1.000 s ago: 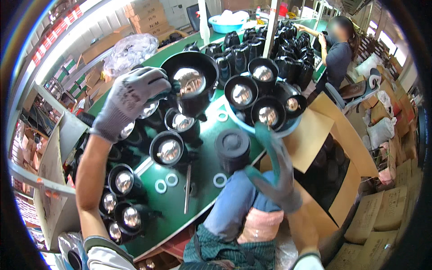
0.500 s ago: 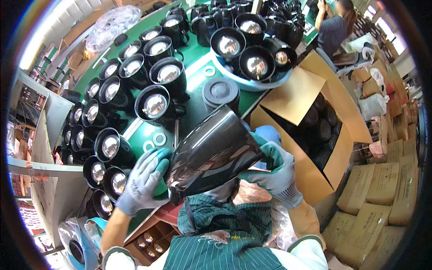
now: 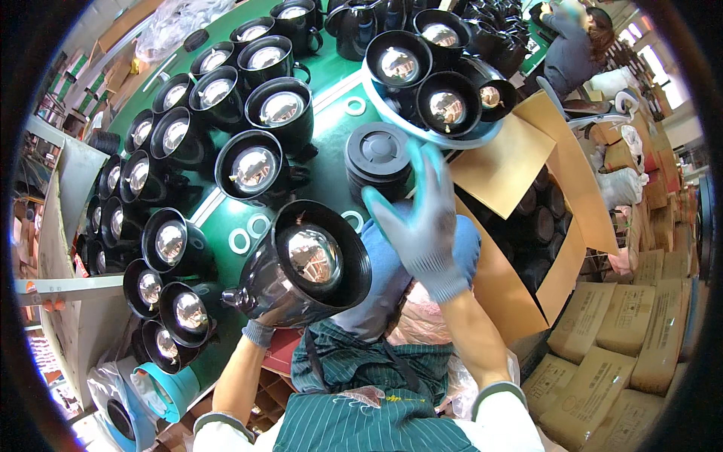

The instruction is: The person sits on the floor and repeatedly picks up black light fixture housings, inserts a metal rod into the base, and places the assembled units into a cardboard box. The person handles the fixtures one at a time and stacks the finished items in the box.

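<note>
A glossy black jug [image 3: 260,282] with a silvery rounded liner [image 3: 312,258] inside is tilted in front of me, its open mouth turned up and toward the right. My left hand [image 3: 258,333], in a grey glove, holds it from below; the jug hides its fingers. My right hand [image 3: 425,230], in a grey and green glove, is stretched out with thumb and fingers apart beside a stack of round black discs [image 3: 379,154], perhaps bases or lids. Some motion blur softens this hand, and nothing shows in its grip. White rings [image 3: 239,241] lie on the green table near the jug.
Several black jugs with silvery liners [image 3: 252,167] crowd the table's left side. More stand in a pale blue basin [image 3: 482,143] at the back. An open cardboard box [image 3: 512,162] of dark round parts is at the right, near stacked cartons [image 3: 580,316]. Another person [image 3: 572,56] works far right.
The jug has been turned from lying sideways to mouth-up, showing its liner. My right hand has let go of it and moved up to the black discs. My left hand has slid beneath the jug.
</note>
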Tool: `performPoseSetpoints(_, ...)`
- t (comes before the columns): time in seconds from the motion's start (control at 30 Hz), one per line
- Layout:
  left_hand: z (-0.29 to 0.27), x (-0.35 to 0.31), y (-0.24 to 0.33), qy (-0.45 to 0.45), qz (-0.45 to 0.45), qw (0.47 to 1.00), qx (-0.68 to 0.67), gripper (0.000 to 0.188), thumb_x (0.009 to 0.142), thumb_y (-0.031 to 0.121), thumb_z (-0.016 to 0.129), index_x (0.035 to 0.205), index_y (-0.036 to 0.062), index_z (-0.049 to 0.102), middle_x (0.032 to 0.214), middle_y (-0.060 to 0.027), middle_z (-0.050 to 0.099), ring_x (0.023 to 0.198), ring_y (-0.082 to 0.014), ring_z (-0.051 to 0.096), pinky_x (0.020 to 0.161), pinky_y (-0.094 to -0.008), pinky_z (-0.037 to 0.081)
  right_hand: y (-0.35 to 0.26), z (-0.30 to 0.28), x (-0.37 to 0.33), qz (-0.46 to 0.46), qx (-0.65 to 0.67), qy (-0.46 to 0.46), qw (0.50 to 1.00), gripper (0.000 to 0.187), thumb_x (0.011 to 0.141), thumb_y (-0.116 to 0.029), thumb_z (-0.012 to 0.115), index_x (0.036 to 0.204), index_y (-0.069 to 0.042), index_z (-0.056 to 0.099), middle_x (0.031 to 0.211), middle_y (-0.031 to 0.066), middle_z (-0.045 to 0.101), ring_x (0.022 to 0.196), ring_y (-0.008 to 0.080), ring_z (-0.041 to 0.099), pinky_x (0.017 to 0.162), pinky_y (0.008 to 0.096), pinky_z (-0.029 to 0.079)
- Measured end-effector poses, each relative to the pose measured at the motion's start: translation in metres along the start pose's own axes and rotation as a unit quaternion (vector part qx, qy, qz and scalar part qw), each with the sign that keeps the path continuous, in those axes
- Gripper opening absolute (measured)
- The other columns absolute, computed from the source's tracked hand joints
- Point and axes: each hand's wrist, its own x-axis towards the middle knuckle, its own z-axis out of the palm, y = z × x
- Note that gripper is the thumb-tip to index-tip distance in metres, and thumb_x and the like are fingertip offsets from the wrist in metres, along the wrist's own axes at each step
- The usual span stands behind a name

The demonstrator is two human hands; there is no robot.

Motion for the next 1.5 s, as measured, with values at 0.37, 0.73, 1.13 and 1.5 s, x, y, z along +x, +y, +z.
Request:
performPoseSetpoints(0.37,-0.011,-0.004,-0.02,-0.042,-0.03,0.997,0.057,0.052,0.095,0.02,0.072,0.143,0.0054,0.058,0.141,-0.0161,0.059,0.127,-0.0279,0.06,0.112,-0.0447,0.045,0.043,0.047,0.01,-0.017,-0.006,-0.022,1.0,0.075,0.082,-0.044,0.084,0.143,-0.007,0.061,0.149,0.0369,0.039,0.136,0.0511,0.045,0.113,0.0559,0.04)
performPoseSetpoints(0.73,0.039,0.03,0.018,-0.208,0.225,0.811,0.499,0.059,0.095,0.028,0.075,0.148,0.0098,0.055,0.153,-0.0157,0.052,0.138,-0.0282,0.052,0.12,-0.0496,0.039,0.024,-0.047,-0.054,-0.143,0.434,-0.255,0.852,0.082,0.079,-0.043,0.088,0.144,-0.002,0.061,0.166,0.0307,0.02,0.151,0.0449,0.035,0.122,0.0484,0.032)
performPoseSetpoints(1.13,0.013,0.032,0.001,-0.12,0.18,0.932,0.291,0.051,0.1,0.012,0.066,0.147,0.0027,0.051,0.153,-0.0176,0.052,0.134,-0.0294,0.058,0.112,-0.0453,0.049,0.038,-0.07,-0.119,0.072,0.567,-0.049,0.819,0.096,0.087,-0.055,0.08,0.151,0.007,0.046,0.159,0.0166,0.042,0.147,0.0273,0.043,0.122,0.0395,0.032)
performPoseSetpoints(1.5,0.072,0.043,0.099,-0.017,0.239,0.831,0.502,0.051,0.084,0.028,0.078,0.127,0.001,0.07,0.123,-0.0172,0.073,0.109,-0.0262,0.072,0.099,-0.0396,0.055,0.045,-0.102,-0.12,0.032,0.297,-0.16,0.941,0.077,0.108,-0.025,0.053,0.164,0.004,0.009,0.172,0.0216,0.015,0.158,0.0261,0.02,0.128,0.0428,0.018)
